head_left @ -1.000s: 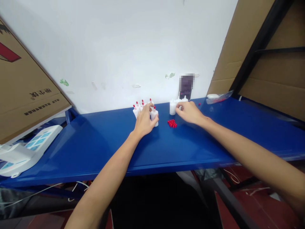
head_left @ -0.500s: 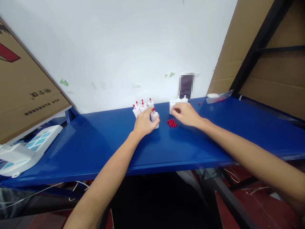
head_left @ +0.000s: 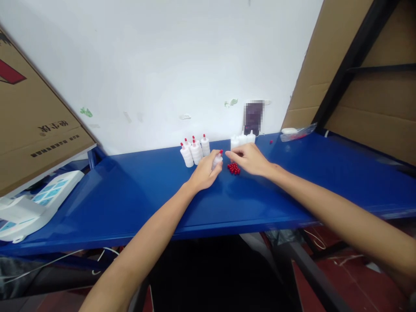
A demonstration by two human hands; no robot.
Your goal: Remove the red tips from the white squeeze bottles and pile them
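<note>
My left hand (head_left: 205, 172) is closed around a small white bottle with a red cap (head_left: 218, 158), tilted toward the right. My right hand (head_left: 248, 158) reaches in beside it, fingers pinched close to the bottle's red tip. A little heap of red caps (head_left: 234, 168) lies on the blue table (head_left: 136, 195) just under my right hand. Several capped white bottles (head_left: 194, 151) stand in a cluster to the left. Three uncapped white bottles (head_left: 242, 139) stand behind my right hand near the wall.
A white device with blue buttons (head_left: 29, 203) lies at the table's left end under a tilted cardboard box (head_left: 32, 121). A clear plastic bag (head_left: 297, 131) and a stray red cap (head_left: 271, 141) lie at the back right. Cardboard and a black frame (head_left: 354, 56) stand on the right.
My left hand has lifted one capped bottle away from the cluster and carried it right. My right hand has left the uncapped bottles and moved left to meet it.
</note>
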